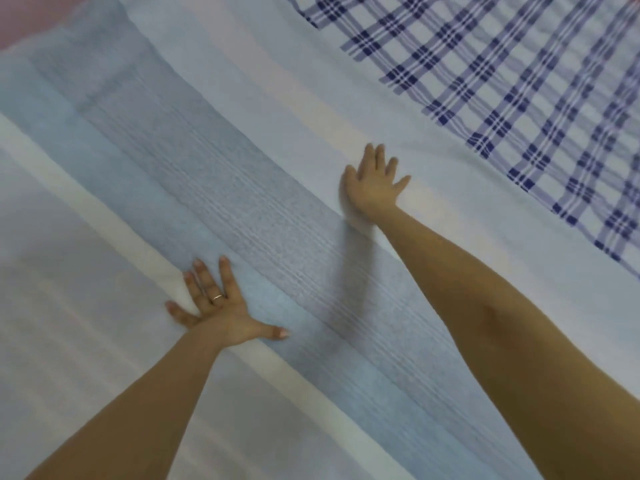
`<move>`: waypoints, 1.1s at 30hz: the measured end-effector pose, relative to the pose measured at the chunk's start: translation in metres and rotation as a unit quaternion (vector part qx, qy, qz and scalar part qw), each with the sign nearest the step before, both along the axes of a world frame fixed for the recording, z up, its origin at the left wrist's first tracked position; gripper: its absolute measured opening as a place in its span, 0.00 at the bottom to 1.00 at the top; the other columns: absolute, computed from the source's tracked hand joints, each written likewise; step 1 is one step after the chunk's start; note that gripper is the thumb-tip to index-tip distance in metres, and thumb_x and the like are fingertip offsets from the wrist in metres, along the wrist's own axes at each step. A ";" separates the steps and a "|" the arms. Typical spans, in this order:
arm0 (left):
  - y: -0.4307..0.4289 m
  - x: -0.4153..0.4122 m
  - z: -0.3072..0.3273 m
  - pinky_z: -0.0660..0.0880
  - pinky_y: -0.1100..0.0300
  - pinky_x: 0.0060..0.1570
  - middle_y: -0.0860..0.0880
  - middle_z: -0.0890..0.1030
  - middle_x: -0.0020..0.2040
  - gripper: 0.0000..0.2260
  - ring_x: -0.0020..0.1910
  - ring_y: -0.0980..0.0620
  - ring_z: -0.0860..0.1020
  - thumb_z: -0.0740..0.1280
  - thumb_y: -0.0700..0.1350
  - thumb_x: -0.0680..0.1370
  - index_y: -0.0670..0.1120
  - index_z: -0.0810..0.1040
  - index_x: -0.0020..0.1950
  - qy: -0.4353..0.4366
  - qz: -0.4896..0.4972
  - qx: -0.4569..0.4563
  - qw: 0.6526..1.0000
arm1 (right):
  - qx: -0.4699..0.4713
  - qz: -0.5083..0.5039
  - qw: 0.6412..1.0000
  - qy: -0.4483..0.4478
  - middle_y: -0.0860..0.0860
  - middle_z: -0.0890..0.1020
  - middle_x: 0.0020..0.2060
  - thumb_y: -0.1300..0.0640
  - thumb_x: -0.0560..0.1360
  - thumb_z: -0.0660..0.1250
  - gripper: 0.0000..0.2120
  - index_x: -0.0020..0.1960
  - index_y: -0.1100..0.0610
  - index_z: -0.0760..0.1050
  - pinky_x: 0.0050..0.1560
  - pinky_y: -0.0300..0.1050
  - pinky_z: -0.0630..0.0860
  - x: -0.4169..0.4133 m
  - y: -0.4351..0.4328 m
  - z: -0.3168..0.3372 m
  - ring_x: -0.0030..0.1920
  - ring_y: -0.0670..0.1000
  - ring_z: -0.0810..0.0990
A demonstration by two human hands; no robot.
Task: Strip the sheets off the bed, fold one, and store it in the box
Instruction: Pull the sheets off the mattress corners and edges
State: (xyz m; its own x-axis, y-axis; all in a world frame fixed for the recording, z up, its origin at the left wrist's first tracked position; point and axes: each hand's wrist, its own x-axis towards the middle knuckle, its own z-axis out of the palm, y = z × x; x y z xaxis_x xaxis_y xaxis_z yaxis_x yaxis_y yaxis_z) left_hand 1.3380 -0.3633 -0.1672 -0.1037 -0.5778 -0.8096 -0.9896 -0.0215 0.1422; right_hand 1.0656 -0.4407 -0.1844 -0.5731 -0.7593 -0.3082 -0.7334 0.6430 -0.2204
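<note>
Nearby, checked cloth beside striped sheet.

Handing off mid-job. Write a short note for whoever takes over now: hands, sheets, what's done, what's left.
Left hand: open, pressed flat on the striped sheet, fingers spread.
Right hand: open, fingers spread, farther out over the same sheet; it is blurred, so contact is unclear.
Checked sheet: spread out at the far right.
Box: not in view.
Done: the striped sheet lies flat. Any folds so far cannot be told.
Left: probably fold it and store it in the box.
</note>
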 end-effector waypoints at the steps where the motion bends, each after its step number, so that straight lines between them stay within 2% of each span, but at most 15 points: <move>1: 0.001 0.001 -0.002 0.34 0.30 0.63 0.41 0.17 0.64 0.71 0.67 0.40 0.22 0.69 0.76 0.49 0.51 0.15 0.63 0.007 0.001 -0.005 1.000 | -0.028 0.106 0.994 0.003 0.49 0.45 0.77 0.41 0.80 0.45 0.30 0.78 0.50 0.44 0.71 0.67 0.36 0.027 0.004 0.002 0.77 0.58 0.42; 2: 0.003 0.004 -0.002 0.33 0.31 0.63 0.42 0.16 0.64 0.70 0.67 0.40 0.22 0.69 0.76 0.50 0.51 0.15 0.62 0.014 0.008 -0.017 1.000 | -0.053 0.235 0.970 0.006 0.49 0.47 0.77 0.39 0.79 0.44 0.30 0.78 0.48 0.45 0.71 0.67 0.36 0.058 0.008 0.006 0.77 0.56 0.43; 4: 0.008 0.008 -0.006 0.32 0.33 0.64 0.44 0.19 0.67 0.65 0.69 0.43 0.24 0.68 0.75 0.56 0.54 0.19 0.67 0.053 0.031 -0.056 0.997 | -0.050 0.486 0.872 0.011 0.46 0.49 0.77 0.37 0.78 0.44 0.29 0.77 0.43 0.46 0.70 0.68 0.38 0.103 0.019 0.011 0.77 0.54 0.46; 5: 0.014 0.014 -0.010 0.33 0.35 0.66 0.45 0.24 0.72 0.59 0.72 0.45 0.28 0.67 0.72 0.61 0.55 0.27 0.72 0.088 0.044 -0.097 0.990 | -0.013 0.548 0.836 0.013 0.44 0.48 0.77 0.37 0.79 0.45 0.28 0.76 0.41 0.44 0.69 0.69 0.39 0.114 0.017 0.008 0.77 0.54 0.46; 6: 0.024 0.023 -0.013 0.35 0.37 0.68 0.46 0.33 0.76 0.49 0.75 0.47 0.35 0.65 0.69 0.66 0.55 0.38 0.76 0.129 0.051 -0.162 0.977 | 0.031 0.550 0.834 0.025 0.42 0.45 0.77 0.36 0.79 0.46 0.28 0.76 0.39 0.43 0.68 0.72 0.39 0.117 0.008 0.003 0.77 0.53 0.43; 9: 0.065 0.065 -0.020 0.49 0.40 0.68 0.44 0.61 0.75 0.28 0.74 0.46 0.59 0.56 0.57 0.71 0.51 0.65 0.71 0.181 0.050 -0.337 0.923 | 0.077 0.263 0.961 0.031 0.43 0.40 0.77 0.36 0.79 0.44 0.28 0.76 0.40 0.39 0.65 0.77 0.41 0.128 -0.036 -0.007 0.76 0.58 0.39; 10: 0.077 0.077 -0.020 0.51 0.41 0.67 0.43 0.64 0.73 0.25 0.73 0.46 0.61 0.56 0.55 0.72 0.51 0.67 0.69 0.177 0.033 -0.361 0.915 | 0.069 0.160 0.984 0.024 0.46 0.40 0.77 0.38 0.80 0.44 0.28 0.77 0.43 0.40 0.66 0.76 0.41 0.136 -0.048 -0.003 0.76 0.60 0.40; 12: 0.108 0.117 -0.029 0.50 0.42 0.68 0.42 0.65 0.73 0.24 0.73 0.44 0.60 0.56 0.53 0.73 0.50 0.68 0.69 0.123 0.031 -0.397 0.909 | 0.030 0.159 0.987 0.025 0.52 0.44 0.77 0.42 0.81 0.45 0.29 0.78 0.49 0.43 0.70 0.71 0.40 0.194 -0.054 -0.003 0.76 0.61 0.43; 14: 0.132 0.165 -0.036 0.51 0.40 0.67 0.43 0.63 0.74 0.25 0.73 0.42 0.59 0.54 0.54 0.74 0.50 0.67 0.71 0.048 0.055 -0.417 0.906 | -0.051 0.334 0.940 0.034 0.53 0.47 0.77 0.43 0.81 0.48 0.29 0.78 0.50 0.46 0.71 0.65 0.36 0.264 -0.029 -0.006 0.77 0.58 0.44; 16: 0.150 0.207 -0.040 0.51 0.37 0.67 0.44 0.63 0.74 0.27 0.73 0.39 0.59 0.52 0.57 0.75 0.50 0.65 0.73 0.000 0.070 -0.405 0.912 | -0.112 0.508 0.853 0.043 0.49 0.49 0.77 0.41 0.80 0.50 0.29 0.77 0.48 0.48 0.71 0.62 0.35 0.324 0.023 -0.012 0.77 0.57 0.46; 18: 0.157 0.249 -0.042 0.50 0.33 0.66 0.46 0.62 0.75 0.29 0.73 0.36 0.58 0.52 0.59 0.74 0.51 0.64 0.74 -0.039 0.079 -0.400 0.912 | -0.087 0.617 0.781 0.039 0.47 0.48 0.77 0.38 0.79 0.50 0.30 0.77 0.46 0.47 0.71 0.66 0.37 0.381 0.059 -0.019 0.77 0.58 0.45; 19: 0.153 0.266 -0.042 0.49 0.31 0.65 0.47 0.62 0.75 0.30 0.73 0.36 0.57 0.52 0.60 0.74 0.51 0.63 0.74 -0.054 0.092 -0.400 0.910 | -0.065 0.629 0.773 0.039 0.46 0.47 0.77 0.37 0.79 0.49 0.30 0.77 0.45 0.45 0.70 0.68 0.37 0.400 0.062 -0.024 0.77 0.59 0.43; 24: 0.102 0.362 -0.050 0.42 0.26 0.62 0.50 0.56 0.77 0.33 0.75 0.36 0.49 0.48 0.66 0.72 0.56 0.55 0.76 -0.146 0.219 -0.385 0.884 | -0.079 0.528 0.846 0.016 0.43 0.43 0.77 0.39 0.79 0.46 0.29 0.76 0.41 0.41 0.63 0.76 0.34 0.494 -0.003 -0.032 0.76 0.61 0.38; 29: 0.039 0.436 -0.053 0.41 0.26 0.62 0.51 0.45 0.78 0.34 0.76 0.41 0.43 0.44 0.68 0.72 0.58 0.45 0.77 -0.187 0.298 -0.399 0.847 | -0.123 0.466 0.876 0.036 0.46 0.46 0.77 0.45 0.77 0.48 0.30 0.77 0.46 0.45 0.69 0.70 0.36 0.541 -0.036 -0.036 0.77 0.58 0.43; 33: 0.029 0.438 -0.050 0.44 0.29 0.66 0.44 0.54 0.77 0.31 0.75 0.40 0.51 0.50 0.62 0.75 0.51 0.56 0.76 -0.141 0.315 -0.430 0.834 | -0.147 0.467 0.871 0.033 0.49 0.50 0.77 0.48 0.76 0.50 0.31 0.78 0.49 0.49 0.73 0.62 0.39 0.532 -0.034 -0.038 0.77 0.55 0.48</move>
State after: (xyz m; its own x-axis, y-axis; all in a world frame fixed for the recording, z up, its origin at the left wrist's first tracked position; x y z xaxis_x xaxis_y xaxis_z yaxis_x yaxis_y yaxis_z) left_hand 1.7763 -0.3344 -0.2169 0.5641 -0.8257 -0.0084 -0.8173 -0.5597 0.1369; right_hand 1.5978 -0.4748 -0.2224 0.3279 -0.9446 -0.0106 -0.9237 -0.3182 -0.2135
